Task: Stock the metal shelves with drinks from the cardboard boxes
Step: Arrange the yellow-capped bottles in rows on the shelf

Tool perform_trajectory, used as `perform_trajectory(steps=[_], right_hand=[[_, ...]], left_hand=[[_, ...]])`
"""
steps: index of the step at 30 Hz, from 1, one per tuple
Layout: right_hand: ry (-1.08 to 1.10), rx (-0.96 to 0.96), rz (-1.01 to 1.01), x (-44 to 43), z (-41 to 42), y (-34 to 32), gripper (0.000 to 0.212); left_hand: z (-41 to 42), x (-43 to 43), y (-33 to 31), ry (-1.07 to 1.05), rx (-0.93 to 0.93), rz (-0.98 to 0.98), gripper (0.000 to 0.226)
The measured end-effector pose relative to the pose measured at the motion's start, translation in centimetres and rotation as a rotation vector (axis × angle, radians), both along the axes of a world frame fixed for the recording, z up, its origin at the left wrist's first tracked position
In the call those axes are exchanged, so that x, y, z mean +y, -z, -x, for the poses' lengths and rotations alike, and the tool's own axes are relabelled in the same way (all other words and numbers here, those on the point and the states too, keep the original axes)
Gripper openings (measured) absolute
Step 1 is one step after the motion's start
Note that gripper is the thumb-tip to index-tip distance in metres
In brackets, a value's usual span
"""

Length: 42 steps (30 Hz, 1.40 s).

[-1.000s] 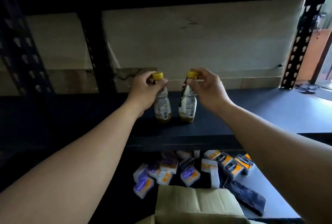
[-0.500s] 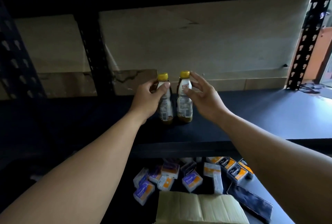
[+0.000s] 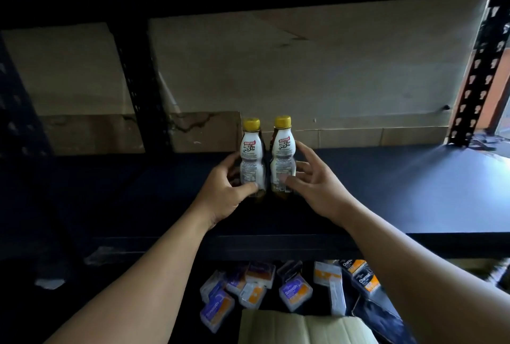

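Observation:
Two small coffee drink bottles with yellow caps stand upright, side by side, on the dark metal shelf (image 3: 400, 178). My left hand (image 3: 220, 192) grips the lower body of the left bottle (image 3: 251, 156), thumb on the front of the label and fingers behind. My right hand (image 3: 317, 186) loosely holds the right bottle (image 3: 282, 154): its thumb is on the lower label and its spread fingers reach round the right side. The flap of a cardboard box (image 3: 303, 327) shows at the bottom edge.
Cardboard sheets (image 3: 317, 68) back the shelf. Black perforated uprights stand at the left (image 3: 140, 90) and the right (image 3: 480, 68). On the shelf below lie several small purple-and-orange packets (image 3: 294, 290) and dark charcoal packs (image 3: 364, 277).
Both hands slid down from the caps to the lower bodies of the bottles. The bottles came together, upright, and now stand further back on the shelf.

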State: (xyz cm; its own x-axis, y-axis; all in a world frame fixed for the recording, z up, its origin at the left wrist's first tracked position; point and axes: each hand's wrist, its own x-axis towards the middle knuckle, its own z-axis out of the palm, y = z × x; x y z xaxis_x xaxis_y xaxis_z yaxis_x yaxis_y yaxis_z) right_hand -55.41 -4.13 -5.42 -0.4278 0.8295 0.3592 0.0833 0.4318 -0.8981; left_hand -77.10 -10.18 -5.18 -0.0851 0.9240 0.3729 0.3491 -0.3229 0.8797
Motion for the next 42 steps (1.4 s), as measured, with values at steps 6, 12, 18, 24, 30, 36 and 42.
perform_trajectory(steps=[6,12,18,24,30,36,42], right_hand=[[-0.034,0.016,0.006,0.3,0.0,0.1,0.076],[0.084,-0.048,-0.038,0.5,0.1,0.1,0.086],[0.044,-0.012,-0.019,-0.2,0.0,-0.1,0.098],[0.072,-0.090,-0.137,-0.4,0.2,-0.2,0.104],[0.122,-0.158,-0.162,-0.7,0.1,-0.2,0.114],[0.089,-0.130,-0.175,-0.4,0.0,0.1,0.116],[0.104,-0.150,-0.171,-0.2,0.0,0.0,0.113]], left_hand=[[0.2,0.4,0.1,0.004,0.021,0.015,0.045],[-0.1,0.0,0.0,-0.085,0.060,-0.025,0.070],[-0.3,-0.4,0.1,-0.110,0.140,-0.037,0.112],[-1.0,-1.0,-0.2,-0.116,0.323,-0.098,0.121],[-1.0,-0.8,0.1,-0.138,0.317,-0.107,0.118],[-0.6,-0.6,0.2,-0.127,0.331,-0.110,0.114],[-0.5,-0.3,0.3,-0.128,0.304,-0.085,0.122]])
